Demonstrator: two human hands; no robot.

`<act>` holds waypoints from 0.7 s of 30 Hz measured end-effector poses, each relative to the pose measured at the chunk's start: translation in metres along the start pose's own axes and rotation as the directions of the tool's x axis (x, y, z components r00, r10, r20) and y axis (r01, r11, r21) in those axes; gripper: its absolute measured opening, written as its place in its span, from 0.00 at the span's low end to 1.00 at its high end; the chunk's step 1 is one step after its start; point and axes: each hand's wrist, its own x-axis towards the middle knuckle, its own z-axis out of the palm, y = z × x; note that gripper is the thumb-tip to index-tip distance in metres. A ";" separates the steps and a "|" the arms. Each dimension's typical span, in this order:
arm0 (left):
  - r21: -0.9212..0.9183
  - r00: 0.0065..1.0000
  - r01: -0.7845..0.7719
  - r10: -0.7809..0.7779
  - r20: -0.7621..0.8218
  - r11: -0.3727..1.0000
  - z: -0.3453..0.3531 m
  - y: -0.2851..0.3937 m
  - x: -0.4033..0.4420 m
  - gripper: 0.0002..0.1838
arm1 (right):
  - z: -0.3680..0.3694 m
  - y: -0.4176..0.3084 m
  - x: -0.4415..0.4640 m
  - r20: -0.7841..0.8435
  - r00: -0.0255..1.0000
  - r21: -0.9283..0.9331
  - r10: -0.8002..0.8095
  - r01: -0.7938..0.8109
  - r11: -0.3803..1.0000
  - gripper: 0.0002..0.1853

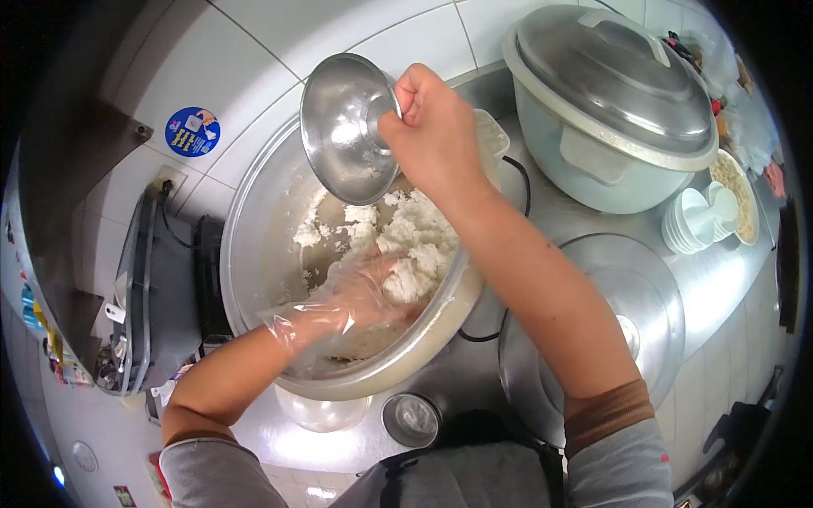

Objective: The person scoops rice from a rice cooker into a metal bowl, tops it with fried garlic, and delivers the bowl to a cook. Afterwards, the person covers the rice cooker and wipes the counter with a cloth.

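A large round pot (254, 203) with a pale rim holds clumped white cooked rice (419, 229). Inside it, my left hand (368, 292) wears a clear plastic glove and cups a clump of the rice, its fingertips partly hidden by the grains. Above the pot's far side, my right hand (432, 110) grips a shiny steel bowl (339, 127) near its edge. The bowl is tilted on its side, with its hollow turned toward me. No glove shows on the right hand.
A lidded large cooker (610, 110) stands at the back right. A round metal lid (593, 279) lies on the steel counter. Stacked white cups (690, 220) and a dish of grains (735, 190) are farther right. A metal cup (412, 419) sits in front; a black cable (527, 182) passes behind.
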 end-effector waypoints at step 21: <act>-0.859 0.938 -0.225 -0.135 -0.318 0.460 -0.136 -0.051 -0.042 0.32 | 0.003 0.016 0.005 0.442 0.809 0.110 0.387 -0.478 0.872 0.12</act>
